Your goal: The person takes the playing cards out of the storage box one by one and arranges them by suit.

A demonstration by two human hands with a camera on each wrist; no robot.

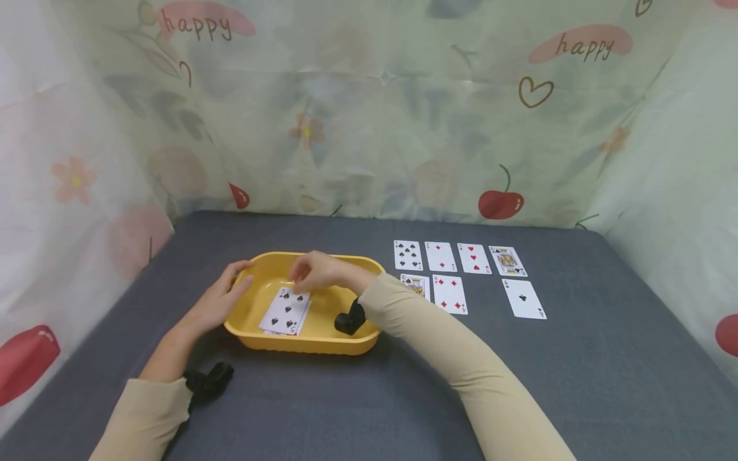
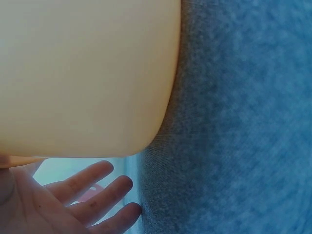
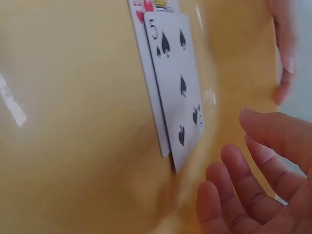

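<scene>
A yellow tray (image 1: 305,344) stands on the dark table. Inside it lies a five of spades (image 1: 286,310), partly covering a red-suited face card (image 3: 139,7) whose corner shows in the right wrist view. My left hand (image 1: 221,298) holds the tray's left rim between thumb and index finger; its other fingers (image 2: 105,199) stretch loosely outside the wall. My right hand (image 1: 317,272) hovers over the tray just beyond the five. In the right wrist view its fingers are loosely bent, spread apart from the thumb, with nothing between them.
Face-up cards lie right of the tray: a seven of spades (image 1: 407,255), two of diamonds (image 1: 441,257), three of hearts (image 1: 475,258) and king (image 1: 507,261) behind; another king (image 1: 416,285), four of diamonds (image 1: 450,294) and ace of clubs (image 1: 523,299) in front. Patterned curtains (image 1: 369,128) enclose the table.
</scene>
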